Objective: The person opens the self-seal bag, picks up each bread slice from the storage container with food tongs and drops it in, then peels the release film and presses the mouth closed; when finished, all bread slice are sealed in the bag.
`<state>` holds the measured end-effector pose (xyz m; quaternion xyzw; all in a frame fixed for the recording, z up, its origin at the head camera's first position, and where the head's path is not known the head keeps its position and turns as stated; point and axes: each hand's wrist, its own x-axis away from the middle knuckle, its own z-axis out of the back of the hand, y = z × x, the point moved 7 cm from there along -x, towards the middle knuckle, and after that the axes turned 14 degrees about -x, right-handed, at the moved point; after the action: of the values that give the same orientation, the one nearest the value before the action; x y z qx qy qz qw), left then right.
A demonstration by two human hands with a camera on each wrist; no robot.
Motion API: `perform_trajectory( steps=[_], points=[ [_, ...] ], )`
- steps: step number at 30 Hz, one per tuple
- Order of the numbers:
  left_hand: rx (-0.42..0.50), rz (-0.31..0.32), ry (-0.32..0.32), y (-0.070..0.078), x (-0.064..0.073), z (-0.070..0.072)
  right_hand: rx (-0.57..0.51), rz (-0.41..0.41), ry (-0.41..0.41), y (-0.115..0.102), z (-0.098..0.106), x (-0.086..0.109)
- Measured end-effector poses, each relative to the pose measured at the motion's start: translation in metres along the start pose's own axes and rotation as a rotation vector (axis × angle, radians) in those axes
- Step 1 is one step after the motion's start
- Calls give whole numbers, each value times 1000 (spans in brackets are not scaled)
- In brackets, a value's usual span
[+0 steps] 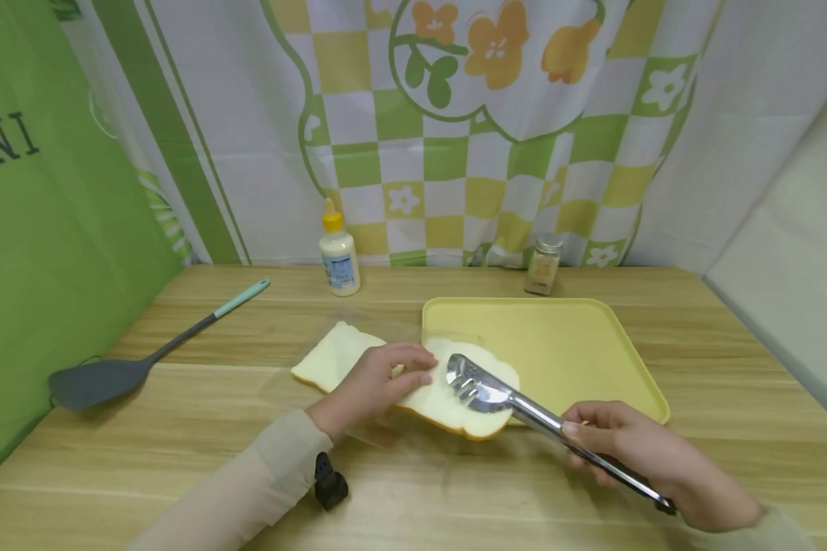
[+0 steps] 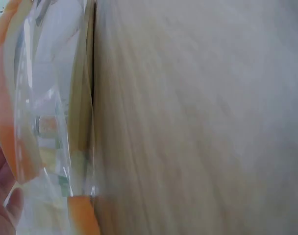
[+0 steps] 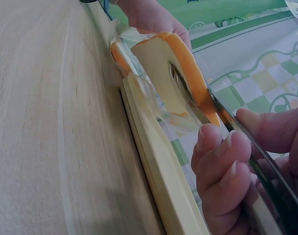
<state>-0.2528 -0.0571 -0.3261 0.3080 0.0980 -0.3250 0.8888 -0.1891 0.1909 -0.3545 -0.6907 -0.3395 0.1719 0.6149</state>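
My right hand [image 1: 634, 444] grips a pair of metal tongs [image 1: 540, 417] by the handles. The slotted head lies over a white bread slice [image 1: 478, 356] with a brown crust; in the right wrist view the tongs clasp this slice [image 3: 188, 63] on both faces, tilted above the tray's edge. My left hand [image 1: 372, 379] holds the clear plastic bag [image 2: 56, 98] over the bread, thumb and fingers curved, some fingertips hidden. Another bread slice [image 1: 338, 356] lies left of that hand inside the bag. The first slice's right end overlaps the yellow tray [image 1: 572, 344].
A dark spatula [image 1: 103, 383] with a mint handle lies at the left. Toward the back stand a yellow-capped squeeze bottle [image 1: 341, 264] and a small spice jar [image 1: 543, 266]. A patterned cloth [image 1: 448, 168] hangs behind the wooden table [image 1: 200, 451].
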Motion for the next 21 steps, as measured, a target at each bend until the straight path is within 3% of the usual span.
perform_trajectory(
  steps=[9,17,19,21],
  points=[
    [-7,-7,59,0,-2,-2,16,10,19,2,-2,-2],
    [-243,-145,106,15,-5,1,46,-3,29,1,-2,-4],
    [-240,-134,133,15,-5,4,65,-17,44,1,-2,-5],
    [-188,-82,159,11,-5,7,86,-21,63,1,-1,-6]
  ],
)
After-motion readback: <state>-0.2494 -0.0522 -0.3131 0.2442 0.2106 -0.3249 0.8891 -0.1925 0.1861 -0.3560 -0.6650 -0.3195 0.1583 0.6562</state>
